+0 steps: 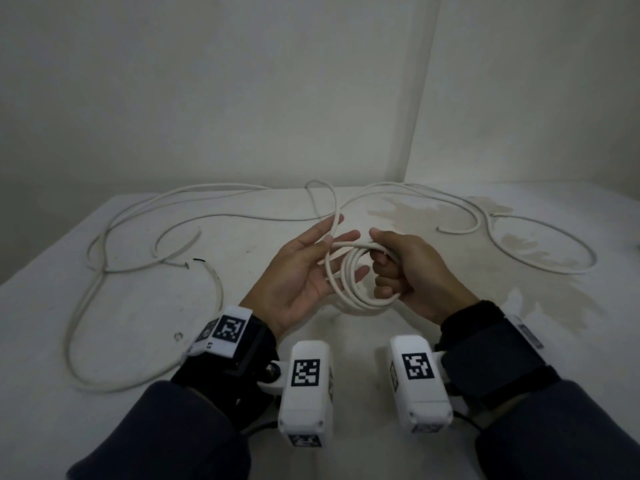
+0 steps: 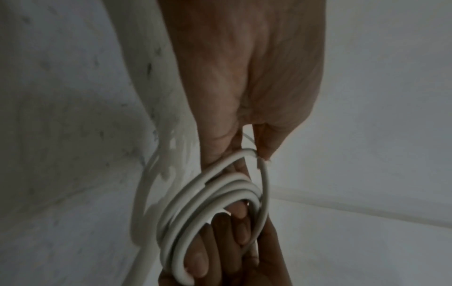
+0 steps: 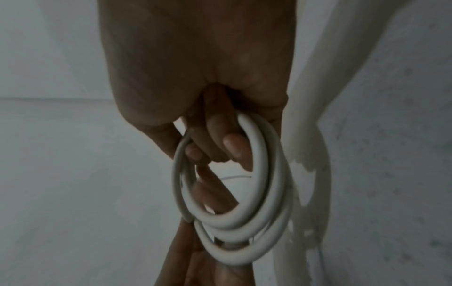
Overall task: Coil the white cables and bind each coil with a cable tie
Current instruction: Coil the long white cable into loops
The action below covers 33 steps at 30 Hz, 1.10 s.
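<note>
Wrist-mounted white camera housings [image 1: 305, 386] sit nearest, partly cut off by dark sleeves. Beyond them the right hand [image 1: 408, 271] has its fingers curled through the white cable coil [image 1: 356, 282], clamping several turns; its fingertips are hidden behind the loops. Left hand [image 1: 298, 271] lies palm-up, fingers spread and straight, the free strand running across them. Loose cable [image 1: 138, 216] trails past the fingertips over the table [image 1: 104, 306].
</note>
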Available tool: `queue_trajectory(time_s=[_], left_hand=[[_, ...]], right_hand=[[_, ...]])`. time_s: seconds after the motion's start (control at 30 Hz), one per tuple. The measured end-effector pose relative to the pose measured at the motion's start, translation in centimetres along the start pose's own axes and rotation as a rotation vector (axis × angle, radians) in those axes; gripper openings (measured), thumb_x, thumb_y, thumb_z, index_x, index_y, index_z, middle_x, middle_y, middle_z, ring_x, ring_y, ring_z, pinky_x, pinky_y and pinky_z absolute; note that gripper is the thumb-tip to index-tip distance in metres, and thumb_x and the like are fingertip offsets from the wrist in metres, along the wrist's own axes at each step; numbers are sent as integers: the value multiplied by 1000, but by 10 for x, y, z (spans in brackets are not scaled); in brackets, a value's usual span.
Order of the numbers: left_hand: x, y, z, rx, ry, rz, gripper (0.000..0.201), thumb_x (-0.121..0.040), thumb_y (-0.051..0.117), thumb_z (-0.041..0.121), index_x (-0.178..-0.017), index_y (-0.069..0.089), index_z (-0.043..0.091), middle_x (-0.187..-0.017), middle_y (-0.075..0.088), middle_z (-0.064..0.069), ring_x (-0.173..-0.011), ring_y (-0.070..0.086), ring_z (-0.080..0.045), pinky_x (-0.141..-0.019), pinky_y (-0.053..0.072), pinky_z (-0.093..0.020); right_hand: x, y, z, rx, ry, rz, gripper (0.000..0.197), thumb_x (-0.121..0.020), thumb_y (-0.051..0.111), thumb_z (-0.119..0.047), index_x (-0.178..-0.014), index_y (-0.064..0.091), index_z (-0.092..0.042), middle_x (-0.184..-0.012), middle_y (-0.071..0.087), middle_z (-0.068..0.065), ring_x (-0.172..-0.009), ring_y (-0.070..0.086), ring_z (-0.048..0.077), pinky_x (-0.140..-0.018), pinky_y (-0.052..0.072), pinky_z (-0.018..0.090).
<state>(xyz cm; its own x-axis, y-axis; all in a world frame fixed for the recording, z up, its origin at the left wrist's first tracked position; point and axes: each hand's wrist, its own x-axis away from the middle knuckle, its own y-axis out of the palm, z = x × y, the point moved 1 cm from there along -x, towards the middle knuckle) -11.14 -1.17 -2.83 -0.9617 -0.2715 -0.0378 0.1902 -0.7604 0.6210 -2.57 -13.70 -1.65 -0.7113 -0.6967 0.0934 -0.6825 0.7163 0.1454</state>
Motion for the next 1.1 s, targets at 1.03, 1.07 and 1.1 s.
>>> queue_trajectory(time_s=[1.03,1.07,1.1], left_hand=[[6,8,-4,-410,-110,-228,46,-95,37,-8,-137,45,10,-80,57,-7,-56,50,-8,-58,46,-17],[5,8,-5,-469,-99,-211,45,-96,34,-9,-136,47,8,-76,54,-5,-53,46,-7,-55,43,-16],[4,9,-6,-532,-82,-175,44,-95,32,-8,-133,49,6,-73,51,-3,-51,41,-6,-52,39,-16]], right_hand=[[-5,5,6,48,-95,87,22,-95,57,-29,-90,51,-8,-52,56,4,-42,49,12,-39,40,22],[-6,6,7,74,-71,91,23,-97,54,-30,-89,51,-8,-54,55,6,-43,47,13,-41,40,23],[-7,6,8,109,-52,93,23,-99,51,-29,-90,49,-9,-56,53,7,-43,44,14,-42,39,24]])
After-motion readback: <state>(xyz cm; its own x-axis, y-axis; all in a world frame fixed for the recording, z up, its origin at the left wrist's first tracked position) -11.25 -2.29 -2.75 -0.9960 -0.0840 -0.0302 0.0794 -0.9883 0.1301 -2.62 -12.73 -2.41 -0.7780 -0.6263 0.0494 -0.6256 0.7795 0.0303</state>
